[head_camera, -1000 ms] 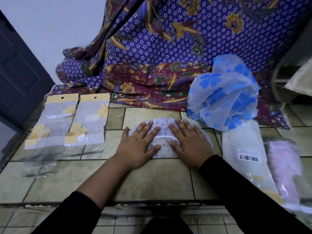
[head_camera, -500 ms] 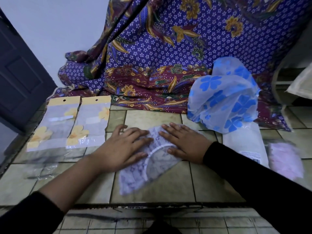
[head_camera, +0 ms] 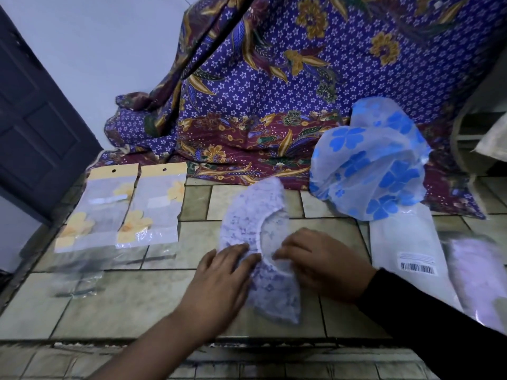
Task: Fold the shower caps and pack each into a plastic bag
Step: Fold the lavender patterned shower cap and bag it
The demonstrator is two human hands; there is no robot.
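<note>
Surface: tiled counter (head_camera: 131, 305), batik cloth (head_camera: 301, 91) draped behind.
Cap: lavender shower cap (head_camera: 247, 215), folded to a crescent, mid-counter.
Left hand (head_camera: 219, 281): fingers flat, pressing its lower half.
Right hand (head_camera: 323, 264): fingers curled, pinching its inner rim.
Around: blue-flowered cap (head_camera: 370, 171) right, two packed bags (head_camera: 153, 209) left.

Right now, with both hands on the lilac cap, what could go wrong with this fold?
1. The left hand and right hand meet only at the middle of the lilac shower cap; both curved ends lie free, so the fold may spring open or skew.
2. Its lower end lies near the front edge of the tiled counter, so a pull toward the person might drag it off.
</note>
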